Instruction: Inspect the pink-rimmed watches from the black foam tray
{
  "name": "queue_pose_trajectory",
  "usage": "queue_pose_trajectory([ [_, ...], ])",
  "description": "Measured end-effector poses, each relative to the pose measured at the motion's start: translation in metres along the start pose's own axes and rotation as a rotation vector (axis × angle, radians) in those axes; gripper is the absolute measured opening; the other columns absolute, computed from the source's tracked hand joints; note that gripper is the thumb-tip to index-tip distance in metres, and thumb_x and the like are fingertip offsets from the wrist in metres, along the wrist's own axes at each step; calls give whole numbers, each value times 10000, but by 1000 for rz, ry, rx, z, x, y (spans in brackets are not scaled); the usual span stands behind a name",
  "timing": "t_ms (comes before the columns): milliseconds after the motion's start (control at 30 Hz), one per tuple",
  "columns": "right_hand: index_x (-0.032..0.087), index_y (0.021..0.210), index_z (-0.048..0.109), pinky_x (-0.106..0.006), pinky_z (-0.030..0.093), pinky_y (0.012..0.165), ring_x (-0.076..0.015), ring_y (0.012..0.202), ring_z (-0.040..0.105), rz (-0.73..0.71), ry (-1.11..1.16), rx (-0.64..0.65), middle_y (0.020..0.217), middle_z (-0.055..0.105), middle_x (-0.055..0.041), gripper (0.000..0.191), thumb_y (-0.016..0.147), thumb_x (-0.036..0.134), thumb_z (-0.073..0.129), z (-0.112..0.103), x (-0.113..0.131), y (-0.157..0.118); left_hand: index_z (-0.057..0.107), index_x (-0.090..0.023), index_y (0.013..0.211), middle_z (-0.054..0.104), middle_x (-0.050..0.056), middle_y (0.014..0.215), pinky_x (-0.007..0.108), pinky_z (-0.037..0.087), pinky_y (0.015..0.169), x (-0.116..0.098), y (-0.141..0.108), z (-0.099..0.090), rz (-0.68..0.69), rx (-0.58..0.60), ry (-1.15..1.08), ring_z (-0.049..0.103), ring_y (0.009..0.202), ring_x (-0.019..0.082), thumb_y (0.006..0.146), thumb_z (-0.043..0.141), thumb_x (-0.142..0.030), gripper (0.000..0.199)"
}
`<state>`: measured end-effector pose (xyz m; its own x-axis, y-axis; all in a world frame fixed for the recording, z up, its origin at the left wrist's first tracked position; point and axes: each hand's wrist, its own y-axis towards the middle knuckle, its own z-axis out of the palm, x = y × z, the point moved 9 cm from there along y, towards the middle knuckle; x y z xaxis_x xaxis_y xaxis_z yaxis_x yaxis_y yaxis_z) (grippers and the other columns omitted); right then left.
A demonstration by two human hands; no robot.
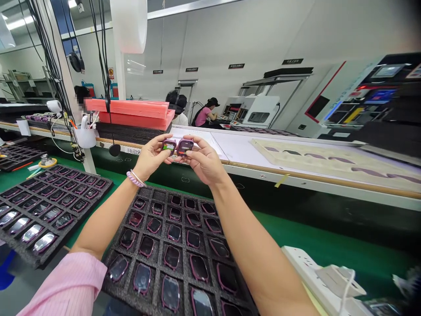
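Observation:
My left hand (153, 156) is closed on a purple-framed smartwatch body (169, 146) whose screen is lit with green and other colours. Beside it, my right hand (205, 160) grips a second smartwatch body (185, 147), its dark screen showing a small red patch. Both watches are raised side by side with their screens towards me, thumbs at their lower edges. Below my arms lies a black foam tray (160, 252) with purple-framed watch bodies in its square pockets. Another foam tray (70, 219) of similar watches sits to the left, some with shiny screens.
A white power strip (305, 267) with a plug lies at the lower right. Ahead runs a raised shelf (243, 169) carrying pink foam sheets (131, 109), a pen cup (86, 137) and a cream tray (315, 160) of dark strips. Two people sit beyond; black cables hang at left.

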<state>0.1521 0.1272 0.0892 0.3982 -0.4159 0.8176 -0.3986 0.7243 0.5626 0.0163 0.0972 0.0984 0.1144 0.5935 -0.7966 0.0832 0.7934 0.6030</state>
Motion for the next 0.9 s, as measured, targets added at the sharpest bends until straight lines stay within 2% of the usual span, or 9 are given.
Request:
queue_pose_trajectory([
  [233, 234, 1126, 558, -281, 566, 692, -146, 670, 687, 5, 7, -2, 902, 701, 18, 505, 725, 377, 830, 3, -2, -1, 594, -141, 1241, 672, 12, 870, 221, 591, 615, 3, -1, -2, -18, -17, -12, 672, 613, 118, 742, 687, -203, 511],
  [400, 230, 1138, 559, -276, 561, 689, -147, 670, 691, 19, -1, 1, 922, 708, 10, 513, 721, 364, 826, 5, -3, -2, 605, -136, 1214, 666, 2, 839, 179, 539, 535, 2, -2, -5, 7, -54, 26, 621, 539, 81, 742, 708, -208, 488],
  [633, 237, 1134, 566, -279, 562, 686, -143, 660, 683, 10, 13, -6, 921, 701, 14, 521, 702, 347, 837, 3, -4, -2, 586, -149, 1256, 675, 14, 889, 228, 607, 648, 2, -6, -2, -43, -35, -6, 668, 623, 104, 740, 666, -174, 523],
  [900, 243, 1120, 559, -267, 546, 656, -130, 636, 668, 6, -10, -26, 921, 680, 17, 517, 726, 399, 856, 0, -5, -3, 585, -140, 1253, 664, 6, 841, 217, 604, 622, 5, -8, -1, -72, -29, -35, 676, 595, 108, 780, 664, -238, 490],
])
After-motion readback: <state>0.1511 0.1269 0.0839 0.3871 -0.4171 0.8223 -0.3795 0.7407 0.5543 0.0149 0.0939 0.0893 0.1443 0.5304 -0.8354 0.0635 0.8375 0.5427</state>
